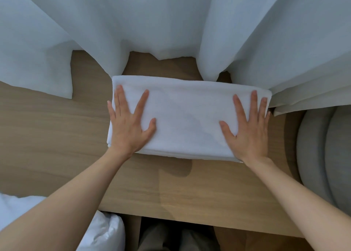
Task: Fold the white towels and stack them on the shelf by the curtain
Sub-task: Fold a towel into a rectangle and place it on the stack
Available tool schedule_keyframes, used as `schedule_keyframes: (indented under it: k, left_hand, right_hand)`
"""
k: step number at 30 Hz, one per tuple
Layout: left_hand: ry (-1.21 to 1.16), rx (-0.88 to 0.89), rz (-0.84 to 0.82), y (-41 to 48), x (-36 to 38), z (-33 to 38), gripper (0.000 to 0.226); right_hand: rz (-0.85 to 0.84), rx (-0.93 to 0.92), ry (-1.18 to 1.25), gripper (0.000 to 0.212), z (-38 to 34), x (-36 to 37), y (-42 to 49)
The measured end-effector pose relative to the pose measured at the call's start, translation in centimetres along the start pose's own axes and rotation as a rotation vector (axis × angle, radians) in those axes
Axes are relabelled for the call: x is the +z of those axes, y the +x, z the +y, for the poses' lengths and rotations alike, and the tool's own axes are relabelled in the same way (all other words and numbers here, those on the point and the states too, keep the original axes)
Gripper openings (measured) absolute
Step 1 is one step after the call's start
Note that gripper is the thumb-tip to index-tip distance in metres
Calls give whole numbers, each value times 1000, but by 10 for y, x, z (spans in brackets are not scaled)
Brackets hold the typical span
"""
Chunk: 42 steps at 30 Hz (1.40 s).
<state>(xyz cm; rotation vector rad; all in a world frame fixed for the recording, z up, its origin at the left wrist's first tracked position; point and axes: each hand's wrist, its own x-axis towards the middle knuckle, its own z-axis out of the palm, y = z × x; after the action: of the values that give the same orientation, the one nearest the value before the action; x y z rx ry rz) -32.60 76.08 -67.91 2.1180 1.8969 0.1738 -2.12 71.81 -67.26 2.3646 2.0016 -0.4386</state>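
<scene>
Pressing palms-down on the folded white towel (pixel 187 116): left grip (pixel 131 126) on its left end, right grip (pixel 249 131) on its right, fingers straight and spread, clasping nothing. Lying flat on the wooden shelf (pixel 53 136), just beside the curtain (pixel 161 23).

The folded towel (pixel 186 118) lies on the wooden shelf (pixel 57 136). Behind the towel, the curtain (pixel 161 23) hangs down to the wood and touches its far right corner, closing that side. Left of the towel the wood is bare, though one curtain fold rests further back. In front of the towel runs a broad open strip. Right of the towel there is only a narrow gap before a grey rounded cushion (pixel 322 146).
</scene>
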Motion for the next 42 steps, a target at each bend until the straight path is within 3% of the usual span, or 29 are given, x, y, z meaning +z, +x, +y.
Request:
schedule_keyframes:
  k: [5,13,17,22,29,42]
  left_hand:
    - [71,-39,-83,1,-9,5,70]
    - [114,-170,-459,-45,-60,28,66]
    - [117,-132,-527,-76,-98,52,56]
    - [99,-64,-447,-104,-134,81,53]
    - [7,71,-293,-153,-149,96,50]
    - [-85,223,-87,-210,-61,57,47]
  right_hand:
    - [-71,8,-40,71,0,-7,2]
    - [-438,67,-48,63,-22,-52,-33]
    - [-560,0,-100,56,-28,-85,-68]
    - [-431,23,147,52,-38,-118,-109]
    - [-202,-24,210,45,-55,-133,-169]
    - [43,-128,192,49,-74,-60,-204]
